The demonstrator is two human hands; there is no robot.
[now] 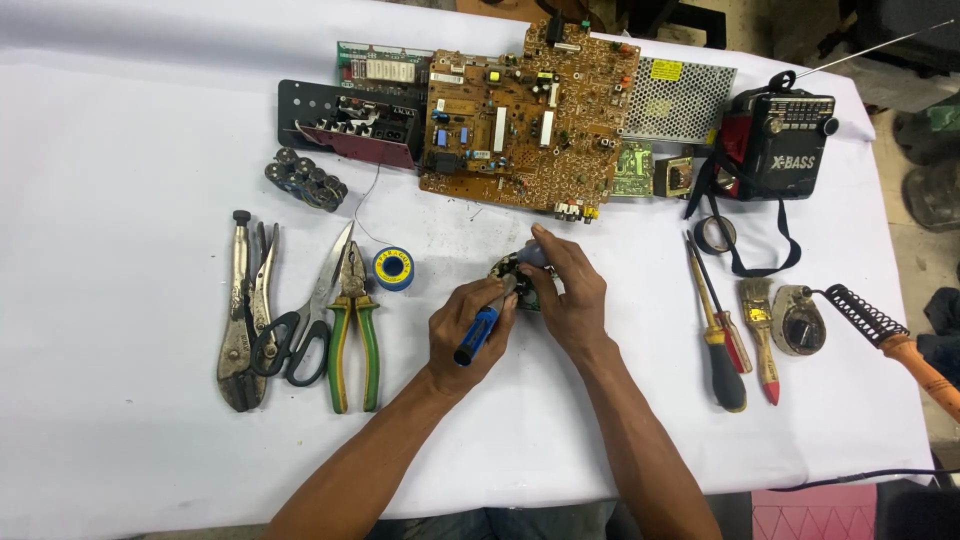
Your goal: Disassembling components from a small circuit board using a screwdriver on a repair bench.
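White table, mid-front: left hand fingers closed on a blue tool, right hand pinching a small board that might slip if jabbed hard.

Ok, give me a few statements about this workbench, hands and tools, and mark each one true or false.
1. The left hand holds a blue-handled tool. True.
2. The right hand rests on the small round circuit board. True.
3. The green-handled pliers lie to the right of both hands. False: they lie to the left, beside the scissors.
4. The big brown circuit board sits beyond the hands. True.
5. The paintbrush is held in the right hand. False: it lies on the white table, untouched.
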